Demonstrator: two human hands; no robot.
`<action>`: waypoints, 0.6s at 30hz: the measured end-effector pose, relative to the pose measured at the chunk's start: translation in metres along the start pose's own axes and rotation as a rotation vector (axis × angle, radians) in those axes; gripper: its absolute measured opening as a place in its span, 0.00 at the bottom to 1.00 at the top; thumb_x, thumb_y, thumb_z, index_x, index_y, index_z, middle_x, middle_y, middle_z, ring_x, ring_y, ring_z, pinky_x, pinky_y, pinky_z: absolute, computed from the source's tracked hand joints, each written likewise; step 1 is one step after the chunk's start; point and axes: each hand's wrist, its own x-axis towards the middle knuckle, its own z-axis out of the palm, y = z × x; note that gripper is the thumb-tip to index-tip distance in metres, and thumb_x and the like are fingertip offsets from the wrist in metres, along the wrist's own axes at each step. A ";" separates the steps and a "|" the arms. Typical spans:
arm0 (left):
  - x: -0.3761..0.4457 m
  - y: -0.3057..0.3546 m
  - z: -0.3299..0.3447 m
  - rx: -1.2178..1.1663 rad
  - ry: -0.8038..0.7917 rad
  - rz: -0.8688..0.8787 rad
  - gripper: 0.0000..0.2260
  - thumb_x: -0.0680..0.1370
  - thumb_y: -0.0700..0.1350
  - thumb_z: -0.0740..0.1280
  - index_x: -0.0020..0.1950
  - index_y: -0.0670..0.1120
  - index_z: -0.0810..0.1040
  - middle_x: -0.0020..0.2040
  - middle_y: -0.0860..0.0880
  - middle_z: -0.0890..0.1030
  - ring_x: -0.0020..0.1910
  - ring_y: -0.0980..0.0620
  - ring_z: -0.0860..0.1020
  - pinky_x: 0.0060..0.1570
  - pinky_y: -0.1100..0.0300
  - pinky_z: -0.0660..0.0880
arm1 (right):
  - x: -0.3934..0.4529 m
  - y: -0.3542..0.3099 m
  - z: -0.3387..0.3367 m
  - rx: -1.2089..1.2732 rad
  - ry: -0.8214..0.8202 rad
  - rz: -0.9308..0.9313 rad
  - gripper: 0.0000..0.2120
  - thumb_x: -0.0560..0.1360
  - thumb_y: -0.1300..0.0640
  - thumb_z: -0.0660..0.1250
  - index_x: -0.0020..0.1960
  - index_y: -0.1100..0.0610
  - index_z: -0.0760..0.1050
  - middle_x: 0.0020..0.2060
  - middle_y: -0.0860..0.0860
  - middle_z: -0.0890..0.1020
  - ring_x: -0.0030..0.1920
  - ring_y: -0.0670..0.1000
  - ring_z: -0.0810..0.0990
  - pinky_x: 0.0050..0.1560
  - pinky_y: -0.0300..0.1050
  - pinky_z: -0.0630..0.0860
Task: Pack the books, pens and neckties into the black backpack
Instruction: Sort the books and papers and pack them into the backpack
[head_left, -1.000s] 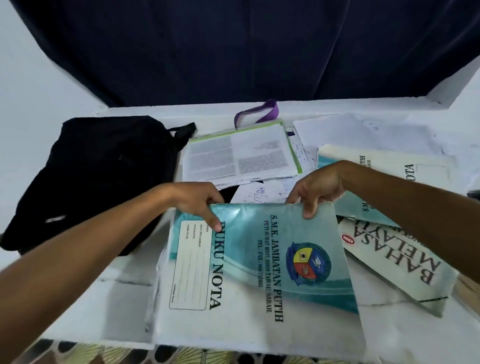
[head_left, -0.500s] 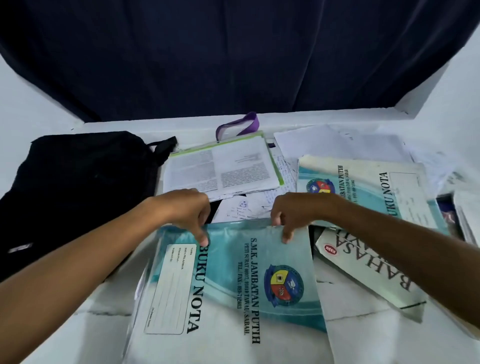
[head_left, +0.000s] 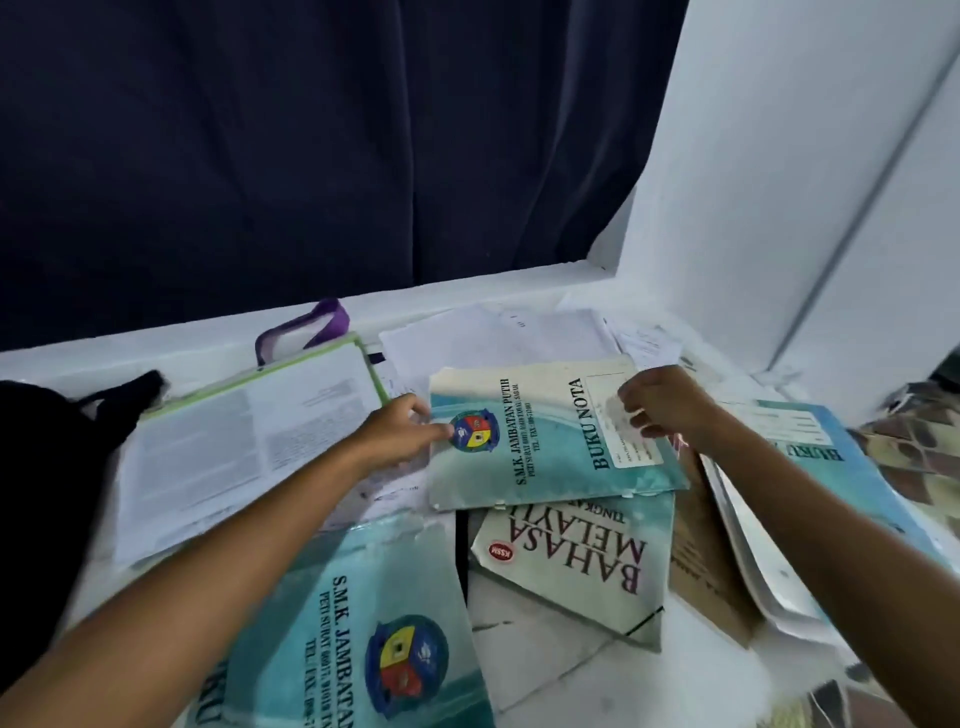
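A teal "Buku Nota" notebook (head_left: 545, 447) lies on top of the pile at mid-table. My left hand (head_left: 400, 431) pinches its left edge, thumb on the cover beside the crest. My right hand (head_left: 660, 405) holds its right side, fingers curled over the white label. Another teal Buku Nota (head_left: 363, 623) lies flat near the front edge, with no hand on it. A "Bahasa Melayu" book (head_left: 571, 561) sits partly under the held notebook. The black backpack (head_left: 41, 493) shows only at the far left. I see no pens or neckties.
An open green-edged folder of printed pages (head_left: 249, 441) lies between the backpack and the notebooks, with a purple strap (head_left: 311, 327) behind it. At the right are a third teal notebook (head_left: 810, 467), a brown book (head_left: 701, 571) and loose papers (head_left: 519, 332). A dark curtain hangs behind; a white wall stands at right.
Both hands let go of the near Buku Nota, which stays at the front edge, and reached back to take the second notebook. The view has swung right, so the backpack is mostly out of frame.
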 end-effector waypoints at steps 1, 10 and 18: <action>0.005 0.007 0.009 -0.013 0.019 -0.037 0.20 0.78 0.55 0.68 0.63 0.46 0.70 0.59 0.47 0.73 0.47 0.52 0.75 0.46 0.55 0.76 | 0.006 0.012 -0.013 0.027 0.067 0.035 0.06 0.74 0.69 0.63 0.42 0.63 0.78 0.33 0.58 0.77 0.27 0.53 0.74 0.29 0.39 0.70; 0.040 0.021 0.038 -0.192 0.190 -0.123 0.13 0.81 0.53 0.63 0.45 0.44 0.71 0.42 0.43 0.73 0.45 0.47 0.72 0.44 0.55 0.68 | 0.035 0.038 -0.028 0.286 0.064 0.185 0.07 0.79 0.59 0.62 0.50 0.64 0.73 0.41 0.62 0.79 0.31 0.54 0.74 0.29 0.39 0.65; 0.042 0.014 0.034 -0.317 0.177 -0.195 0.19 0.81 0.58 0.57 0.57 0.43 0.73 0.53 0.41 0.77 0.53 0.42 0.76 0.62 0.42 0.73 | 0.053 0.030 -0.032 0.415 0.077 0.224 0.11 0.80 0.56 0.62 0.43 0.62 0.70 0.32 0.57 0.76 0.27 0.52 0.65 0.31 0.41 0.60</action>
